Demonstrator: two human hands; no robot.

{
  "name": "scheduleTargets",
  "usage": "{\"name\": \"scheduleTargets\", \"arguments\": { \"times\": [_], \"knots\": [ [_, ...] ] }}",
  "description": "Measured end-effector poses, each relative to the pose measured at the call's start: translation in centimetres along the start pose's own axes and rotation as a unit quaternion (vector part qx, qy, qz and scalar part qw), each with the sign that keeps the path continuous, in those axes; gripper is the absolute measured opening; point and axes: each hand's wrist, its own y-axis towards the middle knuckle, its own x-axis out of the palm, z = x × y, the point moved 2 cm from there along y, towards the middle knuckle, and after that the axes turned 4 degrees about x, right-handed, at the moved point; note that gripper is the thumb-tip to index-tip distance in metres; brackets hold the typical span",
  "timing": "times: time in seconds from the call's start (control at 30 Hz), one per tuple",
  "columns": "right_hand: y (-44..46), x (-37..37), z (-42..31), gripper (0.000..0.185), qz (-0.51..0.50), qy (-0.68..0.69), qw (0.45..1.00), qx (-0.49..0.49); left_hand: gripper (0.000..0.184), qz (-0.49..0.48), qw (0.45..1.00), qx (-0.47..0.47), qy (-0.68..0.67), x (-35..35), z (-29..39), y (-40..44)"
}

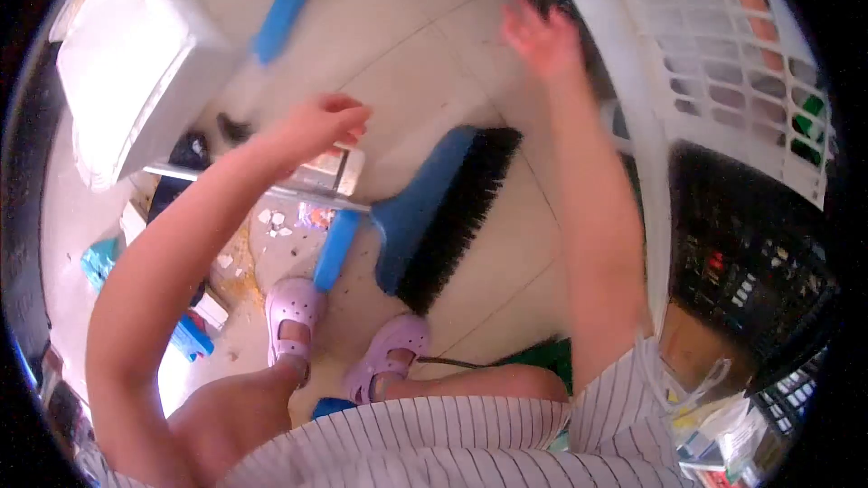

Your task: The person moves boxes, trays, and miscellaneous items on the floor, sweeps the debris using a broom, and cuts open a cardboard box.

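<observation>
A broom with a blue plastic head, black bristles and silvery metal handle (420, 208) lies on the pale tiled floor (479, 303), its head to the right of and below the left grip (327, 129); the handle passes beneath that forearm. The left fingers curl loosely, apart from the thumb, around nothing visible. The right grip (545, 41) has spread fingers near a white plastic lattice basket (644, 108). Green and orange-brown patches show through its openings; whether they are inside, I cannot tell.
</observation>
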Motion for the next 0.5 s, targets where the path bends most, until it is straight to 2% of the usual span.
{"name": "scheduleTargets", "arguments": {
  "times": [0.07,0.1,0.13,0.2,0.27,0.3,0.33,0.4,0.47,0.5],
  "knots": [
    [1.7,2.0,-1.4,0.042,0.047,-0.126,0.990,-0.041,0.033,0.049,0.987,0.017,0.151,-2.4,-1.4,-1.9],
    [2.3,1.3,-1.1,0.043,0.073,-0.253,0.964,-0.022,0.030,0.069,0.971,0.047,0.224,-3.2,-2.4,-2.9],
    [2.8,0.5,-0.6,0.043,0.097,-0.378,0.921,-0.006,0.027,0.089,0.948,0.079,0.295,-3.7,-3.3,-4.0],
    [1.7,-0.2,0.9,0.036,0.116,-0.634,0.764,0.044,0.024,0.080,0.956,0.075,0.274,-3.6,-4.4,-6.0],
    [-0.2,-2.6,3.4,0.031,0.041,-0.671,0.740,-0.004,0.023,0.112,0.854,0.160,0.482,-3.7,-4.8,-8.0],
    [-2.4,-3.2,5.1,0.024,0.038,-0.707,0.706,-0.037,0.023,0.126,0.849,0.185,0.478,-3.8,-5.6,-8.5],
    [-4.3,-4.9,7.3,0.020,0.000,-0.668,0.743,0.047,0.023,0.124,0.846,0.171,0.490,-4.0,-6.3,-8.8],
    [-9.8,-4.4,9.7,0.017,-0.069,-0.647,0.749,0.123,0.026,0.127,0.795,0.158,0.572,-4.1,-7.1,-9.4],
    [-13.2,-3.4,10.9,0.015,-0.126,-0.729,0.668,0.081,0.031,0.128,0.772,0.183,0.595,-4.1,-7.3,-9.2],
    [-14.0,-3.2,11.5,0.015,-0.127,-0.723,0.674,0.082,0.035,0.128,0.749,0.212,0.615,-4.0,-7.3,-8.8]
  ]
}}
